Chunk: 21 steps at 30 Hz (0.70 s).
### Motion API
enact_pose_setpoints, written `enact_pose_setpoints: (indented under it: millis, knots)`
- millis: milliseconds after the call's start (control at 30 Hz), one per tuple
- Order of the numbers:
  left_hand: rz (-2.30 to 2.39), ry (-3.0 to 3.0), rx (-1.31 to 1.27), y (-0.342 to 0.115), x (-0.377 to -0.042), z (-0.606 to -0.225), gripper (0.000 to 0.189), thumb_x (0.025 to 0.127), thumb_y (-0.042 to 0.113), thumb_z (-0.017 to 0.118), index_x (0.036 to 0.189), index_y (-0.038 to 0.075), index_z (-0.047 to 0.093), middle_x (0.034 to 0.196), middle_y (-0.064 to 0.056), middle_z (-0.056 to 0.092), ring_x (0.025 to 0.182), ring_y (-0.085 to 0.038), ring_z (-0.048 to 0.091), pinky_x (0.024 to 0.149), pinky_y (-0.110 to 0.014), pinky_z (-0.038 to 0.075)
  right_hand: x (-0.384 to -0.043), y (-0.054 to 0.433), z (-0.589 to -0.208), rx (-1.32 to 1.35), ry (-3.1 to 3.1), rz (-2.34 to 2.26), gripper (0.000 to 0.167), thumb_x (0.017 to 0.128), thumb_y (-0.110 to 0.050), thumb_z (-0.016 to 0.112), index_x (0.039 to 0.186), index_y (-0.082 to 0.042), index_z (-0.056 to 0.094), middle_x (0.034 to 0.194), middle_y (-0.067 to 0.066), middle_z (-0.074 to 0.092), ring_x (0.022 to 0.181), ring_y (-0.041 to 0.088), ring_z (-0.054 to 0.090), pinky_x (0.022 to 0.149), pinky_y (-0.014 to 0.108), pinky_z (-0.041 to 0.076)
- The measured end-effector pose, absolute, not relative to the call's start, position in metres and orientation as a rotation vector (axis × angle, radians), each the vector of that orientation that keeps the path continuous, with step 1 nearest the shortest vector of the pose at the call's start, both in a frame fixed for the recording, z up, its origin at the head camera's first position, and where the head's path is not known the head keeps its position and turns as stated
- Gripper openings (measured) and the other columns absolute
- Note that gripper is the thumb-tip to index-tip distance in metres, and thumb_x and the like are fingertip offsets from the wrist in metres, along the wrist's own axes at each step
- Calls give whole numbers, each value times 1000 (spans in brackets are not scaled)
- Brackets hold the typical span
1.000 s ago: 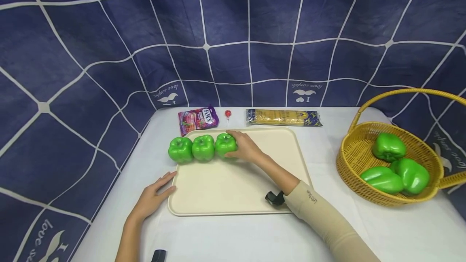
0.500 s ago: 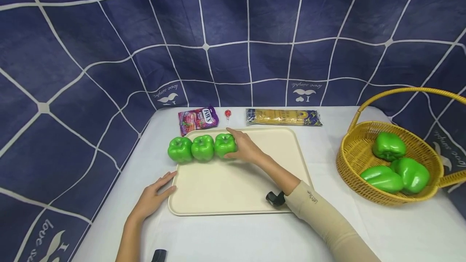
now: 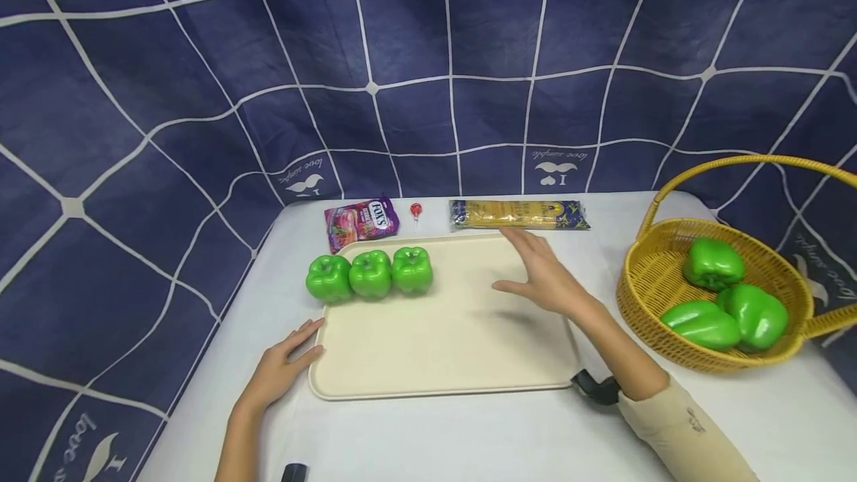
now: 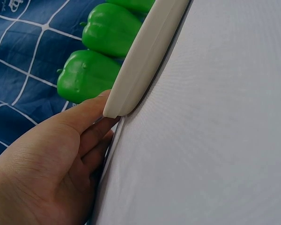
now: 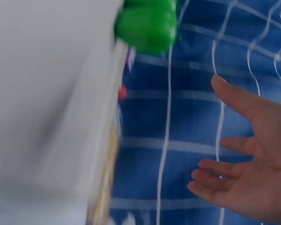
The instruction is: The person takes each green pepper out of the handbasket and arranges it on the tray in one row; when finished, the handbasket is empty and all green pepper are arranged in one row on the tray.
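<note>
The right hand (image 3: 547, 277), fingers spread and empty, hovers above the tray (image 3: 428, 352), three green peppers (image 3: 370, 274) left of its fingertips; the left hand (image 3: 276, 372), fingers relaxed, touches the tray's edge.

A screened-off corner, room type unclear, is formed by blue cloth (image 3: 408, 36) hung beyond the right hand (image 3: 545, 277) and a white-covered table (image 3: 428, 434) under the left hand (image 3: 277, 370).

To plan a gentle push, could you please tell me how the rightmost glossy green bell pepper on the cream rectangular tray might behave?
The rightmost glossy green bell pepper may feel slippery, given its shiny surface. Its blocky, lobed shape suggests it would slide or rock more than roll. Pushed left, it would probably bump the middle green bell pepper.
</note>
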<state>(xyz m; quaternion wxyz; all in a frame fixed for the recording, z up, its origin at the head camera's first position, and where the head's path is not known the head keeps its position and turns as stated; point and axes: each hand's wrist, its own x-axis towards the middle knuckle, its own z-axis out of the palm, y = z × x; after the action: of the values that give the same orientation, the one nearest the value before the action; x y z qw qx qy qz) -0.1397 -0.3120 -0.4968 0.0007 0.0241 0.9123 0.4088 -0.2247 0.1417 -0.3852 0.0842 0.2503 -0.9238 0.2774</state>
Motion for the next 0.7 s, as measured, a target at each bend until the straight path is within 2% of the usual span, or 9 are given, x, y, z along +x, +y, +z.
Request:
enact_pose_setpoints:
  millis: [167, 267, 500, 700]
  knots:
    - [1290, 2858, 71, -313, -141, -499, 53, 86, 44, 61, 134, 23, 50, 143, -14, 36, 133, -41, 23, 105, -60, 17, -211, 210, -377, 585, -2672, 781, 82, 74, -27, 79, 139, -2, 36, 136, 27, 36, 123, 47, 31, 97, 65, 27]
    - [1286, 2860, 74, -314, -139, -500, 53, 86, 43, 61, 134, 24, 50, 143, -14, 36, 133, -42, 22, 105, -61, 17, -205, 251, -372, 452, -2662, 767, 80, 75, -25, 78, 137, 2, 36, 131, 32, 38, 119, 51, 32, 95, 66, 26]
    - [1290, 2872, 107, -315, -139, -499, 52, 87, 41, 61, 134, 23, 50, 143, -15, 36, 133, -42, 23, 105, -60, 18, -198, 342, -371, 93, -2740, 662, 87, 82, -34, 70, 145, 0, 21, 135, 39, 26, 124, 57, 19, 98, 70, 15]
    - [1292, 2877, 120, -314, -141, -498, 52, 87, 41, 62, 134, 22, 51, 142, -15, 37, 132, -43, 24, 105, -61, 19, -206, 392, -389, -43, -2798, 634, 89, 85, -36, 67, 145, 2, 14, 135, 41, 22, 124, 59, 14, 98, 71, 11]
